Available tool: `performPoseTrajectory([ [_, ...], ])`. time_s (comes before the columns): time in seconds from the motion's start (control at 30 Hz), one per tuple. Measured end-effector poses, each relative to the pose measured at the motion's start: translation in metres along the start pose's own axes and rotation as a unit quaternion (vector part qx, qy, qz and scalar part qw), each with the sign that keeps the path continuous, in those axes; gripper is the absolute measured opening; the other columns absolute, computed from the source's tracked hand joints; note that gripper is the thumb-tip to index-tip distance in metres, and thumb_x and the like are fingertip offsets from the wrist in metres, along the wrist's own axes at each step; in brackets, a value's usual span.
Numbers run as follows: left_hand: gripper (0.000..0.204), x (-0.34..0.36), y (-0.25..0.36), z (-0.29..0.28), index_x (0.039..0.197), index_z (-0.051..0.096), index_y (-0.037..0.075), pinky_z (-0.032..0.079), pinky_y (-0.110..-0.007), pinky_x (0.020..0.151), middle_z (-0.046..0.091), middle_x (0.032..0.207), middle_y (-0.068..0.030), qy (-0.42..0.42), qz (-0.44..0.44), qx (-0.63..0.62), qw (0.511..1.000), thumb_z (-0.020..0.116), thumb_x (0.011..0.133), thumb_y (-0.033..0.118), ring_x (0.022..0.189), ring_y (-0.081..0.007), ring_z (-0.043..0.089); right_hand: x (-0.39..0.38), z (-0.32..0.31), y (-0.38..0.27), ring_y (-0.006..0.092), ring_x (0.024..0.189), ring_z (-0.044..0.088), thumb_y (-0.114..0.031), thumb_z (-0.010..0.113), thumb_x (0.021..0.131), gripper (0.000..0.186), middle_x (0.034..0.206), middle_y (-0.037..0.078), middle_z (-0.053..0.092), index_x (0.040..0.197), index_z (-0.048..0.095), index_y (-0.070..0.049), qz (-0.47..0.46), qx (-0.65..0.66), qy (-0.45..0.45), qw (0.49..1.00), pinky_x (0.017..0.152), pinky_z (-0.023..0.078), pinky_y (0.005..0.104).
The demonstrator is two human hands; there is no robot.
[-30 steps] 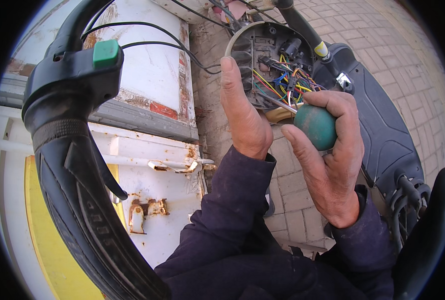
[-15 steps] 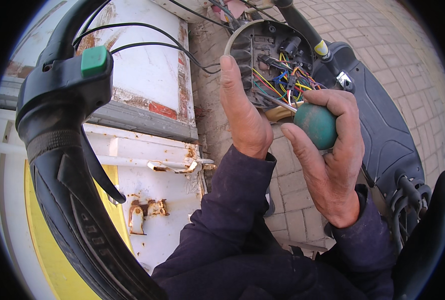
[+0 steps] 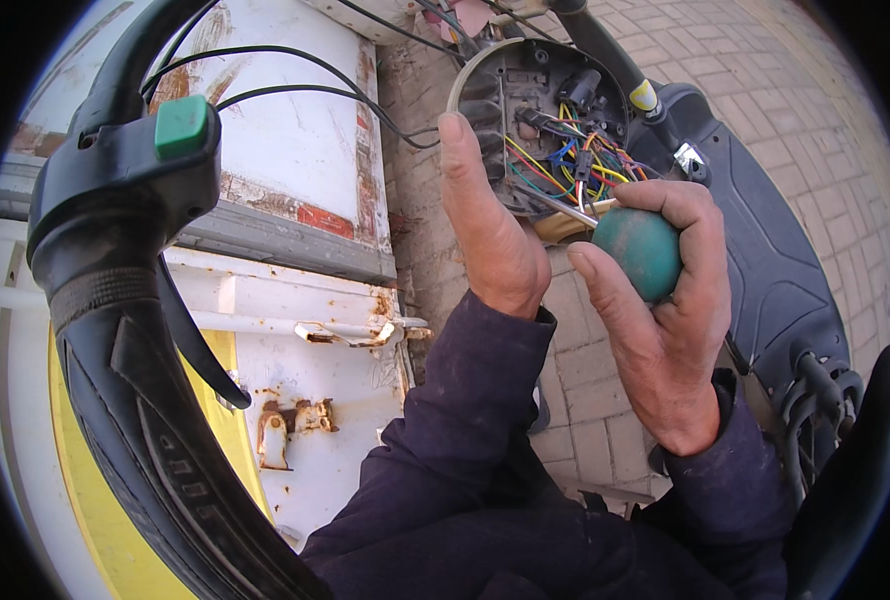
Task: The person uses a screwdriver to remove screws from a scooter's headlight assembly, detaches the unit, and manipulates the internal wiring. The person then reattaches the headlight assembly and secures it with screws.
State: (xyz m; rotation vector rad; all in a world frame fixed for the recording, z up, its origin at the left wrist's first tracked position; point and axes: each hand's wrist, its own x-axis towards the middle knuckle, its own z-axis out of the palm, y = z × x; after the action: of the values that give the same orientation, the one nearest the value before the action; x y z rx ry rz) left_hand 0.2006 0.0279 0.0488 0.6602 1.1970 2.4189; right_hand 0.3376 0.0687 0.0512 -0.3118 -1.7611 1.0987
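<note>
While paving bricks (image 3: 765, 90) lie below — right hand (image 3: 665, 320) fingers grip a green-handled screwdriver (image 3: 637, 250), left hand (image 3: 490, 230) open.

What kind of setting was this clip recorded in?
Probably outdoors, at a street-side or yard repair spot. The ground is brick paving, a rusty white metal container stands beside it, and a scooter's opened wiring housing is being worked on in sunlight, near its handlebar grip.

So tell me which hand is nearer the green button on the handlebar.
Left. The left hand is up beside the open wiring housing, right of the green button; the right hand is farther right.
</note>
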Motion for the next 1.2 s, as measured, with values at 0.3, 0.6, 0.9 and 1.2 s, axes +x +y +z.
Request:
performPoseTrajectory([
  [0.3,0.059,-0.0009,0.0022,-0.0022,0.137,0.056,0.008,0.056,-0.039,0.097,0.066,0.123,-0.0085,-0.006,0.008,0.020,1.000,0.045,0.106,0.057,0.108,-0.0218,0.066,-0.0010,0.0002,-0.0074,0.0174,0.099,0.058,-0.010,0.082,0.087,0.041,0.111,0.008,0.059,0.120,0.058,-0.002,0.049,0.000,-0.002,0.999,0.088,0.048,0.0299],
  [0.6,0.059,-0.0003,-0.0006,-0.0002,0.137,0.055,0.009,0.056,-0.039,0.096,0.065,0.123,-0.0082,-0.001,0.005,0.001,1.000,0.045,0.106,0.059,0.109,-0.0213,0.065,-0.0007,0.0013,-0.0014,0.0170,0.098,0.058,-0.009,0.081,0.087,0.041,0.111,0.008,0.059,0.120,0.057,-0.002,0.008,0.008,0.005,1.000,0.088,0.048,0.0294],
  [0.9,0.059,-0.0018,-0.0002,0.0011,0.137,0.054,0.009,0.055,-0.039,0.097,0.064,0.125,-0.0091,-0.007,0.009,-0.002,1.000,0.045,0.106,0.058,0.111,-0.0215,0.064,-0.0016,0.0005,-0.0007,0.0172,0.096,0.058,-0.009,0.081,0.087,0.041,0.110,0.008,0.058,0.119,0.057,-0.002,0.013,-0.001,-0.002,1.000,0.086,0.049,0.0296],
  [1.2,0.061,-0.0049,-0.0071,-0.0040,0.143,0.050,0.006,0.053,-0.038,0.102,0.060,0.133,-0.0110,-0.047,0.019,-0.020,0.999,0.046,0.106,0.055,0.112,-0.0223,0.064,-0.0009,-0.0013,-0.0089,0.0197,0.092,0.060,-0.010,0.081,0.087,0.040,0.107,0.012,0.061,0.118,0.058,-0.001,0.049,0.003,0.004,0.999,0.083,0.050,0.0304],
])
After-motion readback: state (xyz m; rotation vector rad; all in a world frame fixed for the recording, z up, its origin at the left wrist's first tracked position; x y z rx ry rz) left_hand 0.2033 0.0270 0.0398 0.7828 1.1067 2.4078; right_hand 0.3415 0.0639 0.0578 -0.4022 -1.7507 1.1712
